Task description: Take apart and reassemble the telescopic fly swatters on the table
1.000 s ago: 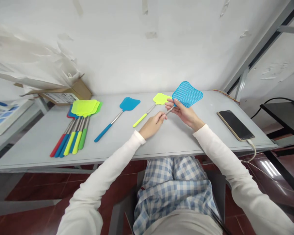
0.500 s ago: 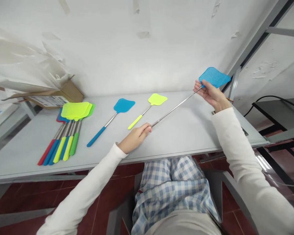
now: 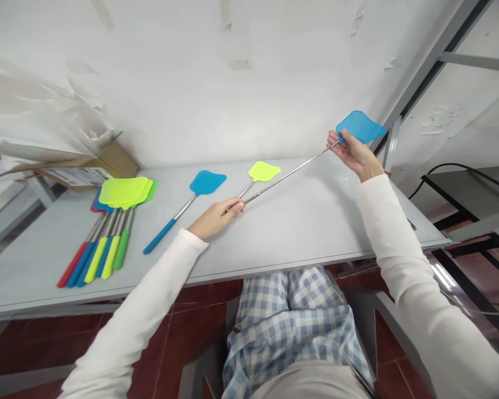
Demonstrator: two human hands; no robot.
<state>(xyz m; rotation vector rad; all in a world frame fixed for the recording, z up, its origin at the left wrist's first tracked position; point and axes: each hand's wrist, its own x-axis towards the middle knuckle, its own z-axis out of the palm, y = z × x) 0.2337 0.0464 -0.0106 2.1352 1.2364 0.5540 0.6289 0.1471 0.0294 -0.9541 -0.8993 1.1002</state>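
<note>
A blue telescopic fly swatter [image 3: 360, 127] is stretched between my hands above the table, its thin metal rod drawn long. My right hand [image 3: 357, 155] pinches it where the rod meets the blue head. My left hand [image 3: 220, 216] is wrapped round the lower end and hides the grip. Just behind that hand lies a yellow fly swatter [image 3: 264, 171], its handle covered by the hand. To the left a second blue fly swatter [image 3: 208, 182] rests on the table, its rod short.
Several stacked fly swatters [image 3: 123, 192] with red, blue, yellow and green handles lie at the table's left. Behind them stands an open cardboard box [image 3: 118, 157]. The grey table [image 3: 299, 233] backs onto a white wall. A metal frame [image 3: 393, 141] rises at the right.
My left hand has moved a little left and up, over the yellow swatter's handle. The right hand still holds the head end. The whole view has shifted slightly.
</note>
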